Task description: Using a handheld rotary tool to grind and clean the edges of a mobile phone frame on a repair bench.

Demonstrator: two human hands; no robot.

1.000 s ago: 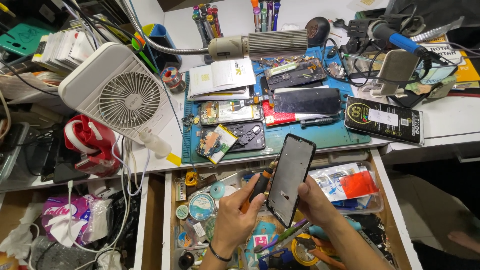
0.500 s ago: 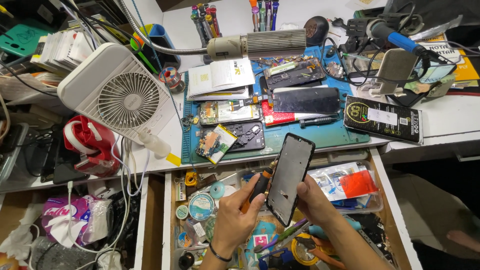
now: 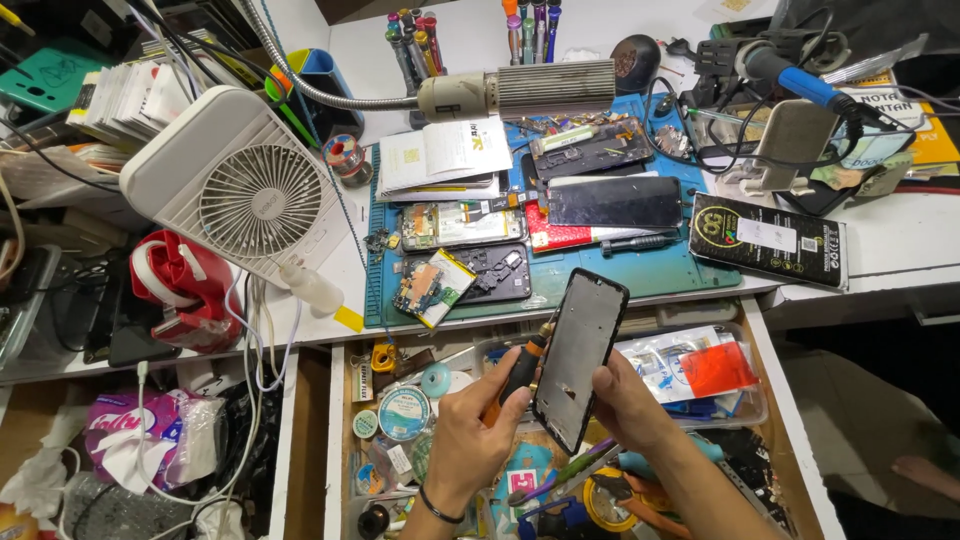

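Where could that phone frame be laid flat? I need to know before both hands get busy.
Bare white bench right of the black box is the widest free patch. A strip of blue mat below the red-handled tool row is partly open. The mat's middle, the fan side and the open drawer under the phone frame are crowded.

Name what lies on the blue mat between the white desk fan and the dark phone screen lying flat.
In the head view, between the white desk fan and the dark phone screen lie a stack of white papers and an opened phone body.
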